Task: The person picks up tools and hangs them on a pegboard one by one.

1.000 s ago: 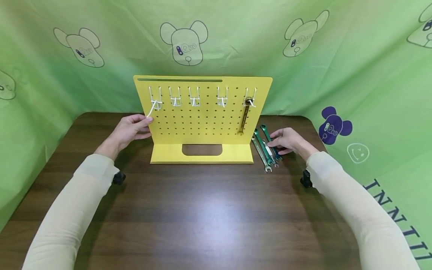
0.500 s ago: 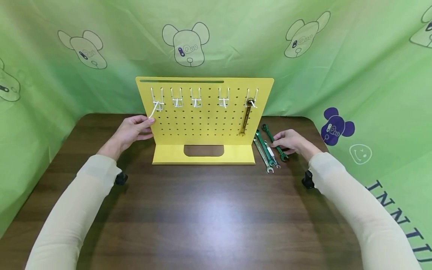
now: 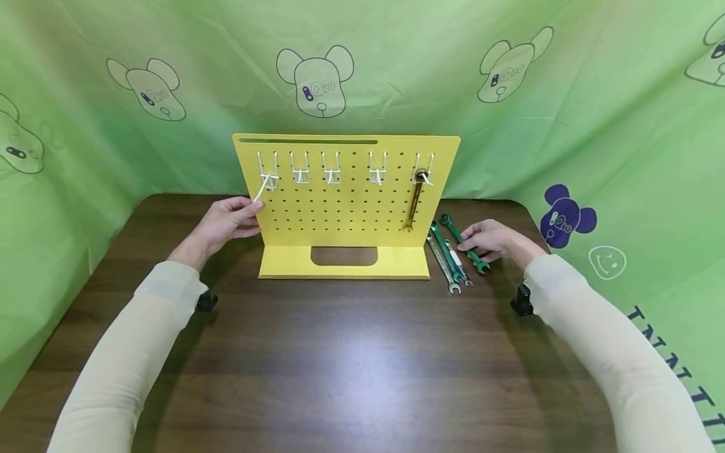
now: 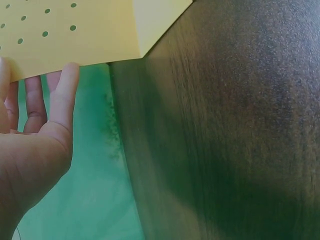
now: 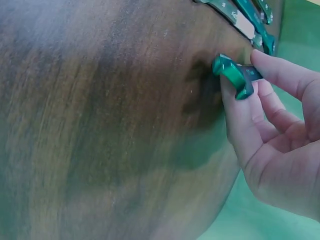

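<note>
A yellow pegboard [image 3: 340,211] stands upright on its base, carrying several white wire hooks [image 3: 331,176]. On the rightmost hook hangs a dark combination wrench [image 3: 415,201]. My left hand [image 3: 229,220] pinches the board's left edge, with some fingers behind it in the left wrist view. To the right of the board, my right hand [image 3: 488,240] pinches a green combination wrench [image 5: 232,77] between thumb and fingers. Its open end sticks out past the fingers, lifted off the table. Beside it lie another green wrench [image 3: 444,248] and silver wrenches [image 3: 443,264], one bearing a white label.
The brown wooden table [image 3: 340,352] extends in front of the board. A green curtain [image 3: 396,82] printed with bear heads hangs behind and at the sides.
My right hand has taken hold of the green wrench and moved it slightly right, away from the others. My left hand stays at the board's edge. The head view has shifted slightly.
</note>
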{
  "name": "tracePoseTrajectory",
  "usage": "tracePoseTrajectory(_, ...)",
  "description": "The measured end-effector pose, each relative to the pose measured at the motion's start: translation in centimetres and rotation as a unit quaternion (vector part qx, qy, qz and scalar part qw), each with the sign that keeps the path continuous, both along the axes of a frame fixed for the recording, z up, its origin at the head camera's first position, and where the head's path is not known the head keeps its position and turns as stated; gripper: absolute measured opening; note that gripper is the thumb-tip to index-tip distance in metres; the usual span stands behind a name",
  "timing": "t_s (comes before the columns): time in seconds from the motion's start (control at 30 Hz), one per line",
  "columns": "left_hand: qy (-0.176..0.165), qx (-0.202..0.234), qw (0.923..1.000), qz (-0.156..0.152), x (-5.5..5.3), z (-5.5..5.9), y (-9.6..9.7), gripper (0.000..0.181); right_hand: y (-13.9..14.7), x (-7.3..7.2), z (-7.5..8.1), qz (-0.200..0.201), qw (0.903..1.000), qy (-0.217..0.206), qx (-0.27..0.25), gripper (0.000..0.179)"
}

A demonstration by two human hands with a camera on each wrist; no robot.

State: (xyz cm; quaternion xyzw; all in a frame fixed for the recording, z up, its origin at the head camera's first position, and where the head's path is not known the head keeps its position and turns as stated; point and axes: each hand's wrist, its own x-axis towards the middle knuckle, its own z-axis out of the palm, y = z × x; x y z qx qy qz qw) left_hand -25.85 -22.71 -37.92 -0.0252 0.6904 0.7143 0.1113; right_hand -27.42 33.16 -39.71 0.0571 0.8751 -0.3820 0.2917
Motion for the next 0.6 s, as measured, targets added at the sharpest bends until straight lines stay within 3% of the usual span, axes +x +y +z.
tracePoseTrajectory(0.33,0.001,-0.005,1.0000,-0.001,-0.1,0.0,0.1,0.024,0.3,1.0,3.1,0.001,0.9953,-0.039,-0.088,0.049)
tracePoseTrajectory(0.6,0.003,-0.005,1.0000,0.000,0.0,0.0,0.0,0.026,-0.3,2.1,5.1,0.097,0.9862,-0.103,-0.087,0.052)
